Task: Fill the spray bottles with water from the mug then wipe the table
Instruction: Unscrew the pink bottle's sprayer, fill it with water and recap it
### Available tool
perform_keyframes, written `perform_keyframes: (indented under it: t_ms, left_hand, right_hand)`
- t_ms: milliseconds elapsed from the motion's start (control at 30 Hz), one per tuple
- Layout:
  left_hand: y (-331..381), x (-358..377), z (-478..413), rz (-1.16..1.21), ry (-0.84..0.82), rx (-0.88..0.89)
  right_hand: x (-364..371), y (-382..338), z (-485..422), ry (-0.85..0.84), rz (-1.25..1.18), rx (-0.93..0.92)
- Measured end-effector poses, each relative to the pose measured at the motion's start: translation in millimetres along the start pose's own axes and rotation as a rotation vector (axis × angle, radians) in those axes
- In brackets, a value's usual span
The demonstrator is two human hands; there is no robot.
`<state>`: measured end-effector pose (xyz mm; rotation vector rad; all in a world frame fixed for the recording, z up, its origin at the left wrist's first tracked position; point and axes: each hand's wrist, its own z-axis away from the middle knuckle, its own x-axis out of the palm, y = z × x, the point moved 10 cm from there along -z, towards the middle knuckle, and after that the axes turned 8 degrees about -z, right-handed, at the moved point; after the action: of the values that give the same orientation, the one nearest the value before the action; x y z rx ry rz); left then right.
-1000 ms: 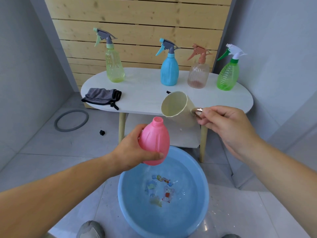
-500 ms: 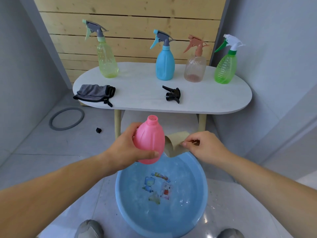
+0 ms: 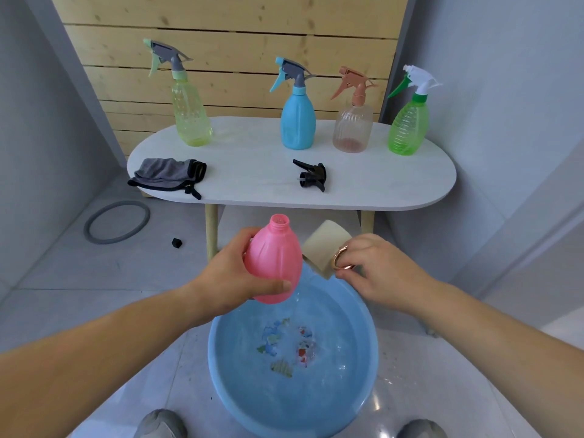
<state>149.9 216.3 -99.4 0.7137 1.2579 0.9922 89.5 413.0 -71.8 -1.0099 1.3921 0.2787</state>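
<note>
Head: pink bottle in left hand

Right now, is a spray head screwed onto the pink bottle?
No, the pink bottle is uncapped; a black spray head lies on the table.

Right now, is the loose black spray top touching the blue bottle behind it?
Apart. The head view shows a strip of bare white table between the black spray top and the base of the blue bottle.

Probably home: tiled floor, plank wall, table, basin.
</note>
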Motion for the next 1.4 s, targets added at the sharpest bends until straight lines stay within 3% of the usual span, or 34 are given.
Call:
perform_keyframes:
  t_ms: [200,433,633,867,967,1133,1400]
  left_hand:
    - [2.6,1.6,2.8,0.004,-0.001,0.010]
    - [4.9,1.1,3.8,0.071,-0.002,0.016]
    - [18.4,-2.2,2.0,0.103,0.014,0.057]
    - [24.1,-2.6,-5.9,0.078,0.028,0.078]
    - [27.2,4.4,-14.7,0.071,0.023,0.083]
    - [35.8,23.1,-32.5,0.087,0.017,0.095]
    - [44.3,47.8,-51.7,0.098,0.013,0.119]
  right_hand:
    - [-12.4,-5.4,0.4,0.064,-0.038,0.005]
    - [-39.6,29.5,7.0,0.250,-0.410,0.357]
    - [-65.2,30.5,0.9,0.310,-0.490,0.345]
    - [-110.3,84.7,3.7,0.699,-1.240,0.541]
    - [-117.7,120.5,4.5,0.844,-1.443,0.640]
    - [-113.9,171.8,-3.7,0.926,-1.458,0.761]
    - [-115.2,204.5,-37.7,0.852,-1.413,0.743]
